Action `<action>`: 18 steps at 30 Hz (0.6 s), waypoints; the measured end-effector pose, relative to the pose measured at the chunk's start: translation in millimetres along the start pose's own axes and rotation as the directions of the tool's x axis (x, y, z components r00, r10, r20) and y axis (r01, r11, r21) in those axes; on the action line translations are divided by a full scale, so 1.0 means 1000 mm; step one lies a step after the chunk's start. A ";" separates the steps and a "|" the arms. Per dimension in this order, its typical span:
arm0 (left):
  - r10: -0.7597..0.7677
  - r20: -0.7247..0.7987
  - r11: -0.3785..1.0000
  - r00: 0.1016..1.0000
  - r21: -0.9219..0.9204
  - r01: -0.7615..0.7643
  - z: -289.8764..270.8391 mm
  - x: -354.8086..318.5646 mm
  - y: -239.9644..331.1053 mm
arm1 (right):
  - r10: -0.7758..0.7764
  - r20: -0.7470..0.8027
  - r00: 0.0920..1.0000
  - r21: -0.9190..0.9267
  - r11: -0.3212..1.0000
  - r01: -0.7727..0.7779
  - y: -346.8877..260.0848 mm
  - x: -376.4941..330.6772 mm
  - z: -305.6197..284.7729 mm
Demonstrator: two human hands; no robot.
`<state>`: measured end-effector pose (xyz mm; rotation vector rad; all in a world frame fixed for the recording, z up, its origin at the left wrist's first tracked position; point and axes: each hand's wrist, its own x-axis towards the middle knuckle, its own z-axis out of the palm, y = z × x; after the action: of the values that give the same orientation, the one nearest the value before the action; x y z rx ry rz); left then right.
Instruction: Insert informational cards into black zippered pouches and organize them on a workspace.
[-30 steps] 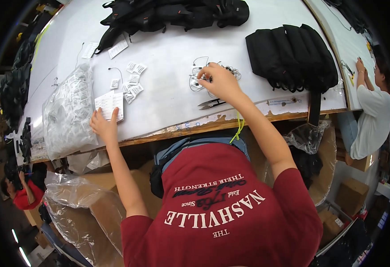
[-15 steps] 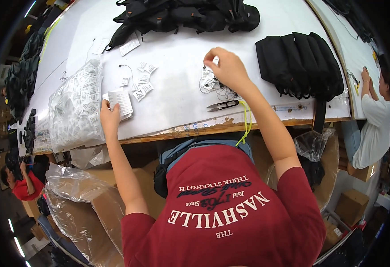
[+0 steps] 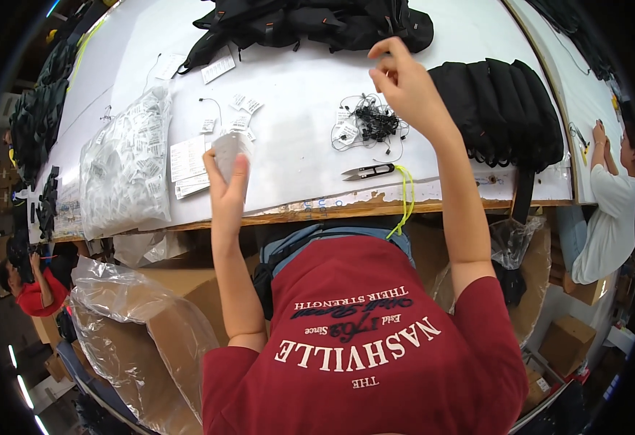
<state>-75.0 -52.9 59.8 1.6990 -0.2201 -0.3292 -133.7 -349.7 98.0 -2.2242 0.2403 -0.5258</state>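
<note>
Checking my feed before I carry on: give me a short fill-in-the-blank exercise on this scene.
1. The ____ hand holds a paper card.
2. Thread snips lie between the tangled cords and the near ____ of the table.
3. White tags fill a clear plastic ____.

Missing words: left; edge; bag.

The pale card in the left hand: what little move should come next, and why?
Maybe bring the right hand over to the pale card: the left hand holds it up, while the right hand is well apart, beside the tangled black cords. I can't tell whether it pinches a cord.
</note>
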 end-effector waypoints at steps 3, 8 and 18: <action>0.057 0.033 0.995 0.998 0.079 -0.060 0.019 -0.004 0.007 | -0.051 -0.137 0.989 0.256 0.963 0.085 -0.008 -0.002 -0.002; 0.089 0.179 0.987 0.980 -0.150 -0.062 0.028 -0.017 0.006 | -0.139 -0.244 0.960 0.419 0.877 0.234 -0.035 -0.010 -0.009; 0.313 -0.030 0.950 0.949 0.000 -0.313 0.057 -0.039 0.025 | -0.046 0.108 0.993 0.523 0.852 -0.017 -0.061 -0.088 0.061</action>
<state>-129.9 -97.3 80.6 1.6323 -0.4612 -0.0673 -185.7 -238.8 83.4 -1.7127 0.0107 -0.4068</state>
